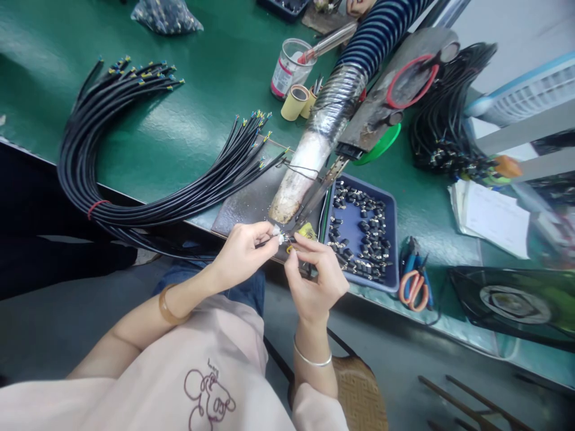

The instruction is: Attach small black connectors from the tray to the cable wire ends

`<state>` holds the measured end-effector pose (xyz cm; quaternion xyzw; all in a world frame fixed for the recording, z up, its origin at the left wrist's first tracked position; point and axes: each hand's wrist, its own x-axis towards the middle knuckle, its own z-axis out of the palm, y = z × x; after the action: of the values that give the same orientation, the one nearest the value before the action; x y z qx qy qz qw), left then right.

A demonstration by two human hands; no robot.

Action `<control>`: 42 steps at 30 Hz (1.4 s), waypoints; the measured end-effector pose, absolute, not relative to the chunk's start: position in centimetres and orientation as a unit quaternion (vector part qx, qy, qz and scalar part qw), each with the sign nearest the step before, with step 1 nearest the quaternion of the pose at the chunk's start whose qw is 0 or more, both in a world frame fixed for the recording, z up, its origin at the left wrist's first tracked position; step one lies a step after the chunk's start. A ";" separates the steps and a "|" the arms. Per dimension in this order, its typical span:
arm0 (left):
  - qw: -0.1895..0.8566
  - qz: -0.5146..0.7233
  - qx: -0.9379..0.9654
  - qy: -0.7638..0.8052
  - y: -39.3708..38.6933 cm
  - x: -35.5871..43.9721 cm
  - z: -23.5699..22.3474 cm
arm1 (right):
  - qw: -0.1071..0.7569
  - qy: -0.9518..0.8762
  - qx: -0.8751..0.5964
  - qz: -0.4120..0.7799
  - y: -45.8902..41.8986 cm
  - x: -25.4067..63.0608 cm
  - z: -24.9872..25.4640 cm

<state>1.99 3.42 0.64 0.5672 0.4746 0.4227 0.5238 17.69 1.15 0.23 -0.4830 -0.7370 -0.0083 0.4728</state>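
My left hand (245, 251) is pinched on the end of a black cable at the table's near edge, just under the mouth of a foil-wrapped extraction hose (309, 155). My right hand (314, 275) is closed beside it, fingers pinched on a small part I cannot make out, touching the cable tip. A soldering iron with a yellow sponge (308, 230) sits right behind the fingers. A large bundle of black cables (135, 197) with stripped coloured ends curves from the left to the dark work plate (251, 197).
A blue tray (390, 239) with several small black connectors stands right of my hands. Orange-handled scissors (415, 287) lie beyond it. A jar with a brush (290, 69), tape rolls (296, 102), another cable bundle (444, 126), papers (494, 215) and a fan (516, 302) crowd the green table (188, 120).
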 end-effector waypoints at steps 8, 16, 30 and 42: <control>0.493 0.446 0.573 0.479 3.4 2.3 1.0 | 0.477 -0.736 -0.480 -0.024 1.7 17.5 0.7; 0.484 0.446 0.581 0.479 3.4 2.3 0.9 | 0.475 -0.737 -0.480 -0.039 1.7 17.3 1.0; 0.533 0.436 0.551 0.472 3.5 2.0 1.1 | 0.429 -0.755 -0.492 -0.067 0.7 17.0 1.5; 0.570 0.402 0.550 0.460 3.5 1.5 1.4 | 0.408 -0.782 -0.471 -0.027 0.4 17.8 1.1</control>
<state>1.45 3.50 1.40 0.5498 0.4596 0.4017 0.5702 17.76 0.39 1.11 -0.4711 -0.7816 -0.0270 0.4080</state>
